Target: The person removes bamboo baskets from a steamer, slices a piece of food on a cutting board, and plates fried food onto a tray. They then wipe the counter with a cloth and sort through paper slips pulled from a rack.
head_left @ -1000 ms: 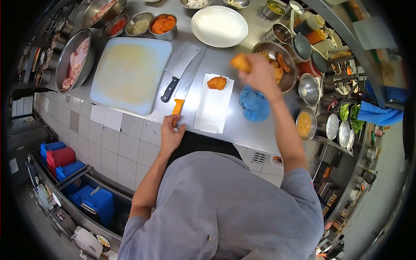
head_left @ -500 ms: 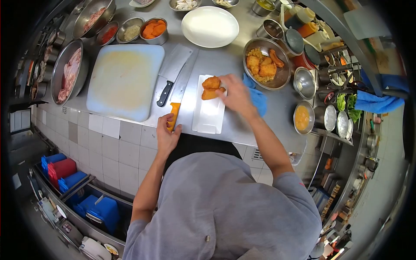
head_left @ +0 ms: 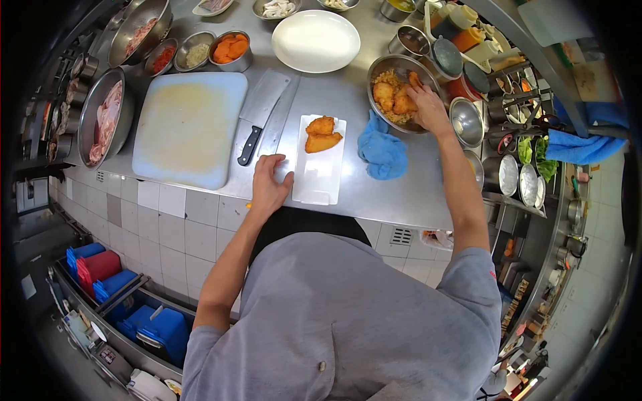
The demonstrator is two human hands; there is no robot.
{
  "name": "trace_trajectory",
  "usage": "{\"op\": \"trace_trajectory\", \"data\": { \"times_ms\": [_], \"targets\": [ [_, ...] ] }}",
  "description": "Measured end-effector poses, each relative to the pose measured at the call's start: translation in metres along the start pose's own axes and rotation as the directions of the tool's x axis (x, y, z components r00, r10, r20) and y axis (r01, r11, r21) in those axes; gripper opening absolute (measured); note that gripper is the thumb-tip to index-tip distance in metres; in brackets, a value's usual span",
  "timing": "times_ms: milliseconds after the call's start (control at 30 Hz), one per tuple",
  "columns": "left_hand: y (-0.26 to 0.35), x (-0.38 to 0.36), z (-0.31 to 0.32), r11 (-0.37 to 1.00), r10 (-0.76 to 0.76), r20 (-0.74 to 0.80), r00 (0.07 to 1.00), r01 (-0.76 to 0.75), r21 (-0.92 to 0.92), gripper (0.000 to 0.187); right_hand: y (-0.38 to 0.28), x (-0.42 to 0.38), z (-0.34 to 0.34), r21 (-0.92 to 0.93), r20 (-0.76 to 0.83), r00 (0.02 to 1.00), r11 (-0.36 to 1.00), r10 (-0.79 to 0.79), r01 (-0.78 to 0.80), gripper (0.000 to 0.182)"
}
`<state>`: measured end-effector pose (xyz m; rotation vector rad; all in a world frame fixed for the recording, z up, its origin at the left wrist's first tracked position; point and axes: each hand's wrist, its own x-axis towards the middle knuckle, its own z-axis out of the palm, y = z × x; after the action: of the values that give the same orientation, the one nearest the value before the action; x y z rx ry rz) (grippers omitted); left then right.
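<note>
My right hand [head_left: 429, 110] reaches into a steel bowl [head_left: 380, 67] of golden fried pieces [head_left: 384, 95] on a yellow crumbly layer. Its fingers close around a long browned fried piece [head_left: 414, 79] at the far right, partly hidden. By the table's front edge, my left hand [head_left: 271, 186] rests with loosely curved fingers and thumb apart. Just beyond its fingertips lies a long knife blade [head_left: 273, 134]; only a speck of yellow shows beside the wrist. Right of this hand, a white rectangular dish [head_left: 317, 184] carries two fried pieces [head_left: 322, 135] at its far end.
A cleaver [head_left: 264, 100] lies beside a white cutting board [head_left: 187, 130]. A crumpled blue cloth [head_left: 382, 148] sits between dish and bowl. An oval white plate [head_left: 315, 41] stands farther back. Left are a bowl of raw meat [head_left: 126, 117] and a pot of orange slices [head_left: 231, 63].
My right hand has moved from the pieces on the dish to the bowl at the right. The left hand has shifted right and loosened from the yellow knife handle.
</note>
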<state>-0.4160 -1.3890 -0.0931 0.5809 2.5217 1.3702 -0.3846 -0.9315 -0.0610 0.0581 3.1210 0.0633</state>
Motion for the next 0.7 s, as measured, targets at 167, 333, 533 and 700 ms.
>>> {"op": "trace_trajectory", "data": {
  "times_ms": [167,333,533,700],
  "targets": [
    [-0.003,0.017,0.017,0.992,0.092,0.045,0.995,-0.096,0.078,0.039,0.0,-0.004,-0.009,0.101,-0.021,1.0,0.995,0.019,-0.017,0.052],
    [-0.011,0.047,0.038,0.991,0.106,0.08,0.991,-0.112,0.068,0.036,0.02,-0.002,-0.01,0.115,0.045,0.994,0.989,-0.099,0.093,0.03],
    [-0.016,0.068,0.047,0.989,0.093,0.11,0.99,-0.105,0.103,0.034,-0.006,-0.006,-0.066,0.252,-0.04,0.999,0.967,-0.015,0.025,0.022],
    [-0.022,0.084,0.046,0.988,0.093,0.196,0.976,-0.115,0.102,0.03,-0.091,-0.01,-0.093,0.595,0.061,0.996,0.804,-0.059,0.011,0.022]
  ]
}}
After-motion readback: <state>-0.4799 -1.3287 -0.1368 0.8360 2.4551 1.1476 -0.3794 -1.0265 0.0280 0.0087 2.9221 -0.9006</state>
